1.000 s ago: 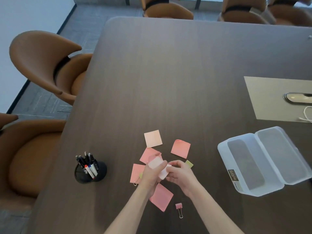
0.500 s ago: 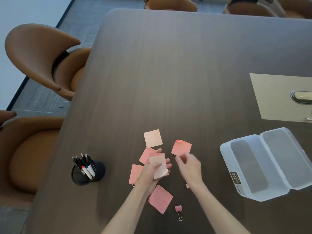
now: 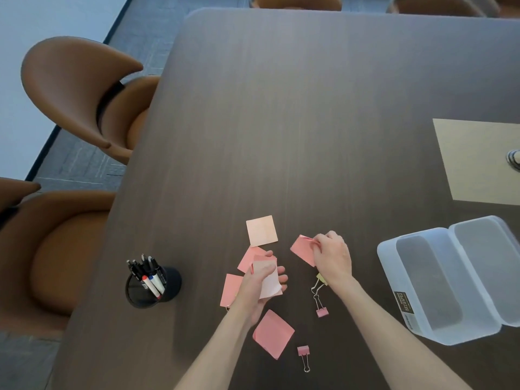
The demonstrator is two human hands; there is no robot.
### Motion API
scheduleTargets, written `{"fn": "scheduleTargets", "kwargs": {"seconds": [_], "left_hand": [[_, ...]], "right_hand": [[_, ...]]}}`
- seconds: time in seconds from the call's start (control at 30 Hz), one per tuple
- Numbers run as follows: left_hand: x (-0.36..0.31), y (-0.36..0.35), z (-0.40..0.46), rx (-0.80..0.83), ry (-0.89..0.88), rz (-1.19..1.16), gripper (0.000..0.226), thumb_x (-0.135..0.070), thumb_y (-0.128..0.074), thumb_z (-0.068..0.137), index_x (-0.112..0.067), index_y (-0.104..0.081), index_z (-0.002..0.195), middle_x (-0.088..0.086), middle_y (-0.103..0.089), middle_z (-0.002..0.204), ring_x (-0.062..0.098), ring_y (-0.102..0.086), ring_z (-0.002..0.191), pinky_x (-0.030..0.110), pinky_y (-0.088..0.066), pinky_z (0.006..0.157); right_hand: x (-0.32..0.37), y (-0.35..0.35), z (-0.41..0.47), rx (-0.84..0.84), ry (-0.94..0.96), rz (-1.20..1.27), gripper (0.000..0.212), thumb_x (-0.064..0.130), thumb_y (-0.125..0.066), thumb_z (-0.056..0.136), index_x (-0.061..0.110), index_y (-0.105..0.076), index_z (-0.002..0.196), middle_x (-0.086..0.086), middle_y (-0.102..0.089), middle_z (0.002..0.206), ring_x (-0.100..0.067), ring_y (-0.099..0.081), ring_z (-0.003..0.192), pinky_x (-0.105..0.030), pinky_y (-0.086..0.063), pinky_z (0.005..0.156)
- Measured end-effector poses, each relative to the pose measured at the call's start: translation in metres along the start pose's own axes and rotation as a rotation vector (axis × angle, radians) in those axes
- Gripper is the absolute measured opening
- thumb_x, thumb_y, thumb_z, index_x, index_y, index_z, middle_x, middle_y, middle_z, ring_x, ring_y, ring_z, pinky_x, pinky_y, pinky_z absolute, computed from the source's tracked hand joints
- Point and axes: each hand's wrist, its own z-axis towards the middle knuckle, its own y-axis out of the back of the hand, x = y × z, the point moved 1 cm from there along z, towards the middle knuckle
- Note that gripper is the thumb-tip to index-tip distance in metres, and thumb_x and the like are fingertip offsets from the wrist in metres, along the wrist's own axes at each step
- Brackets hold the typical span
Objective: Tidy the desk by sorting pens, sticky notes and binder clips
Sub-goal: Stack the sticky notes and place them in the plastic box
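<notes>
My left hand (image 3: pixel 260 288) holds a small stack of pale pink sticky notes (image 3: pixel 267 280) above the table. My right hand (image 3: pixel 332 257) pinches the edge of a pink sticky note (image 3: pixel 302 249) lying on the dark table. More notes lie around: a light peach one (image 3: pixel 261 230), pink ones (image 3: pixel 247 258) (image 3: pixel 230 288) by the left hand, and one (image 3: pixel 273 333) near my left forearm. Two pink binder clips (image 3: pixel 321 311) (image 3: pixel 303 352) lie near my wrists; a yellowish clip (image 3: pixel 320 278) peeks from under my right wrist. A black cup (image 3: pixel 168 288) holds several pens (image 3: pixel 146 274).
An open translucent plastic box (image 3: pixel 422 291) with hinged lid stands at the right. A tan sheet (image 3: pixel 475 161) lies at the far right with an object at the frame's edge. Brown chairs (image 3: pixel 78 91) stand along the table's left side.
My right hand left the stack, reached forward and right, and took hold of the pink note's edge. My left hand kept the stack. Two clips are uncovered by my right wrist.
</notes>
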Motion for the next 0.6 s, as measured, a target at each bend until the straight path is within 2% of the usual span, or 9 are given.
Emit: {"fn": "scheduleTargets", "kwargs": {"seconds": [0.07, 0.13, 0.2, 0.23, 0.3, 0.37, 0.43, 0.5, 0.6], "left_hand": [[0.0, -0.001, 0.002, -0.028, -0.021, 0.01, 0.038, -0.012, -0.069, 0.091, -0.015, -0.06, 0.128, 0.021, -0.067, 0.107, 0.032, -0.069, 0.093, 0.045, -0.058, 0.08], [-0.001, -0.003, 0.001, -0.051, -0.038, 0.021, 0.047, -0.018, -0.076, 0.085, -0.014, -0.059, 0.129, 0.019, -0.068, 0.108, 0.031, -0.07, 0.096, 0.047, -0.058, 0.085], [-0.003, -0.007, -0.003, -0.031, -0.062, 0.028, 0.054, -0.027, -0.079, 0.08, -0.015, -0.059, 0.13, 0.017, -0.071, 0.113, 0.029, -0.069, 0.1, 0.048, -0.055, 0.089], [-0.004, -0.009, -0.004, -0.013, -0.073, 0.025, 0.053, -0.029, -0.078, 0.082, -0.016, -0.06, 0.129, 0.016, -0.072, 0.117, 0.028, -0.07, 0.101, 0.048, -0.055, 0.09], [-0.007, -0.008, -0.008, 0.0, -0.088, -0.009, 0.043, -0.027, -0.074, 0.088, -0.017, -0.061, 0.128, 0.014, -0.073, 0.12, 0.028, -0.072, 0.103, 0.047, -0.057, 0.087], [-0.009, -0.005, -0.008, -0.029, -0.097, -0.014, 0.036, -0.02, -0.069, 0.092, -0.015, -0.061, 0.128, 0.015, -0.073, 0.119, 0.03, -0.072, 0.104, 0.043, -0.06, 0.079], [-0.011, 0.002, -0.01, -0.05, -0.1, 0.022, 0.03, -0.013, -0.062, 0.097, -0.014, -0.061, 0.128, 0.017, -0.073, 0.118, 0.03, -0.073, 0.101, 0.039, -0.06, 0.072], [-0.012, 0.009, -0.012, -0.075, -0.108, 0.026, 0.03, -0.006, -0.052, 0.101, -0.017, -0.061, 0.127, 0.014, -0.074, 0.113, 0.026, -0.074, 0.094, 0.036, -0.059, 0.066], [-0.015, 0.023, -0.013, -0.119, -0.116, -0.012, 0.036, 0.002, -0.045, 0.101, -0.012, -0.059, 0.131, 0.016, -0.073, 0.111, 0.027, -0.072, 0.096, 0.037, -0.059, 0.072]], "right_hand": [[0.013, 0.011, -0.012, 0.014, -0.161, 0.314, 0.016, 0.016, -0.057, 0.091, 0.013, -0.07, 0.082, -0.004, -0.063, 0.079, -0.024, -0.058, 0.077, -0.031, -0.04, 0.06], [0.03, 0.02, -0.028, 0.092, -0.388, 0.688, 0.007, 0.01, -0.061, 0.084, 0.015, -0.067, 0.084, -0.002, -0.07, 0.081, -0.019, -0.061, 0.073, -0.028, -0.04, 0.056], [0.047, 0.024, -0.047, 0.228, -0.485, 0.955, 0.023, 0.0, -0.063, 0.079, 0.014, -0.061, 0.098, -0.005, -0.074, 0.092, -0.015, -0.064, 0.072, -0.019, -0.043, 0.053], [0.054, 0.024, -0.056, 0.303, -0.479, 1.008, 0.033, -0.003, -0.063, 0.078, 0.016, -0.057, 0.105, -0.006, -0.075, 0.094, -0.014, -0.066, 0.072, -0.016, -0.044, 0.051], [0.066, 0.021, -0.071, 0.413, -0.439, 1.012, 0.049, -0.001, -0.069, 0.077, 0.026, -0.052, 0.115, -0.004, -0.075, 0.096, -0.012, -0.069, 0.078, -0.017, -0.048, 0.057], [0.072, 0.012, -0.079, 0.476, -0.413, 0.956, 0.055, 0.007, -0.074, 0.074, 0.029, -0.053, 0.119, 0.0, -0.076, 0.095, -0.012, -0.07, 0.084, -0.022, -0.05, 0.066], [0.077, 0.006, -0.084, 0.499, -0.35, 0.847, 0.051, 0.018, -0.076, 0.072, 0.027, -0.059, 0.118, 0.003, -0.076, 0.09, -0.01, -0.071, 0.083, -0.022, -0.05, 0.068], [0.084, 0.001, -0.088, 0.5, -0.228, 0.674, 0.038, 0.03, -0.073, 0.077, 0.031, -0.065, 0.115, 0.005, -0.072, 0.077, -0.007, -0.069, 0.073, -0.018, -0.047, 0.066], [0.089, -0.009, -0.09, 0.43, 0.045, 0.289, 0.03, 0.043, -0.061, 0.088, 0.034, -0.071, 0.115, 0.009, -0.058, 0.074, -0.009, -0.058, 0.073, -0.022, -0.044, 0.065]]}}
